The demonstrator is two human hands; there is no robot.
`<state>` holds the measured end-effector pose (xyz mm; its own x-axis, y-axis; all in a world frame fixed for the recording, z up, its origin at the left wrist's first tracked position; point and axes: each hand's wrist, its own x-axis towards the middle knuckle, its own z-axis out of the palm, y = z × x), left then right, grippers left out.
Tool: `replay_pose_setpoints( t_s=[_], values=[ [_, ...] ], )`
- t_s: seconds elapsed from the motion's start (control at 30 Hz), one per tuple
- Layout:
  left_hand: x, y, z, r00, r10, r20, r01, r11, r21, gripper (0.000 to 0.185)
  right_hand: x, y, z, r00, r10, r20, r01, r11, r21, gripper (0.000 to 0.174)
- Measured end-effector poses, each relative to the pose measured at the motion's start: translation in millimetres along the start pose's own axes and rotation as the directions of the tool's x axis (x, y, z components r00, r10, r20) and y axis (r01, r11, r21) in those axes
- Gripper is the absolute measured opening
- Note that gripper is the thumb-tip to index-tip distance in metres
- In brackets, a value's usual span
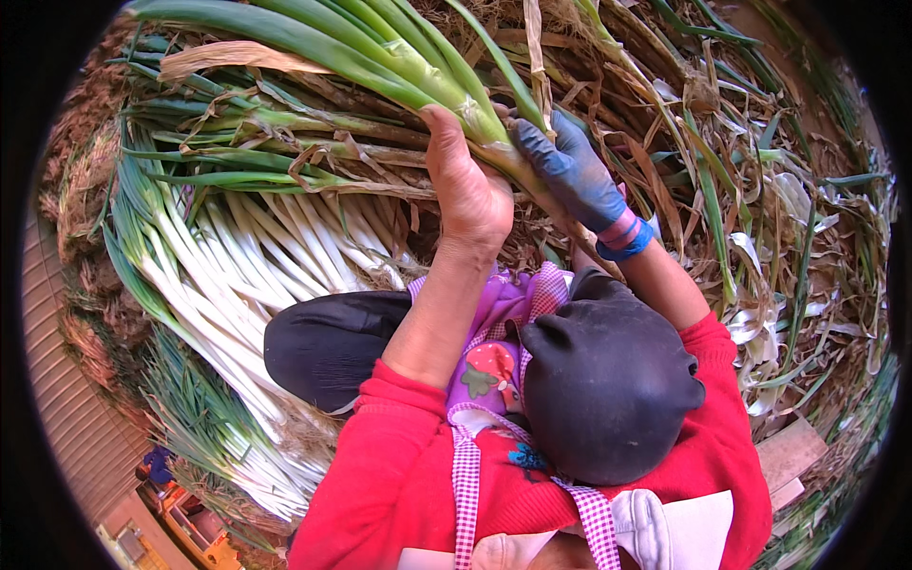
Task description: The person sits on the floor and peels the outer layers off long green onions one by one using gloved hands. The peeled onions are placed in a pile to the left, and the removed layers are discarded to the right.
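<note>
A large green onion (491,132) with thick green leaves and a brown, dry-skinned lower stalk lies slantwise across both hands. My left hand (467,178), bare, is around the stalk, its thumb in front and most fingers hidden behind. My right hand (570,167), in a worn blue glove with a pink and blue cuff, grips the same stalk just below the leaf fork. A dry tan leaf (538,64) runs down to the gloved fingers; I cannot tell if they pinch it. The onion's lower end passes behind the right wrist.
Unpeeled green onions (356,135) lie beneath the hands. White-stalked onions (249,263) are heaped at left, with another bundle (249,456) below. Dry leaves and peeled skins (755,285) cover the right side. My black-clad knee (335,349) and a rounded black rubber-like thing (605,385) are close below.
</note>
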<state>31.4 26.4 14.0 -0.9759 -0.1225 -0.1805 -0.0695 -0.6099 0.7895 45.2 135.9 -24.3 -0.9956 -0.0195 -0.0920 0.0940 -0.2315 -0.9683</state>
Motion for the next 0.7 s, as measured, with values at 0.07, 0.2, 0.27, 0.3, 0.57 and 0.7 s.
replay_pose_setpoints(
  t_s=[0.07,0.2,0.27,0.3,0.57,0.7],
  values=[
    [-1,4,3,0.997,-0.009,0.076,0.011,1.0,-0.023,0.067,2,9,-2,0.998,0.054,-0.041,-0.053,0.998,0.018,0.031],
    [8,26,-2,0.997,0.012,0.079,-0.007,0.998,-0.06,0.077,-26,59,-64,0.983,0.097,-0.155,-0.111,0.991,-0.08,0.032],
    [16,39,-9,0.995,0.042,0.093,-0.026,0.985,-0.17,0.08,-58,86,-122,0.95,0.072,-0.303,-0.125,0.979,-0.158,0.033],
    [21,46,-13,0.994,0.044,0.095,-0.031,0.99,-0.138,0.076,-74,95,-155,0.94,0.019,-0.341,-0.098,0.972,-0.215,0.035],
    [45,51,-25,0.828,0.055,0.558,0.184,0.914,-0.363,0.051,-119,11,-265,0.899,0.108,-0.423,-0.434,0.105,-0.895,0.059],
    [40,20,-15,0.849,-0.002,0.529,0.226,0.905,-0.36,0.046,-54,-15,-133,0.971,-0.216,0.098,0.223,0.689,-0.69,0.042]
  ],
)
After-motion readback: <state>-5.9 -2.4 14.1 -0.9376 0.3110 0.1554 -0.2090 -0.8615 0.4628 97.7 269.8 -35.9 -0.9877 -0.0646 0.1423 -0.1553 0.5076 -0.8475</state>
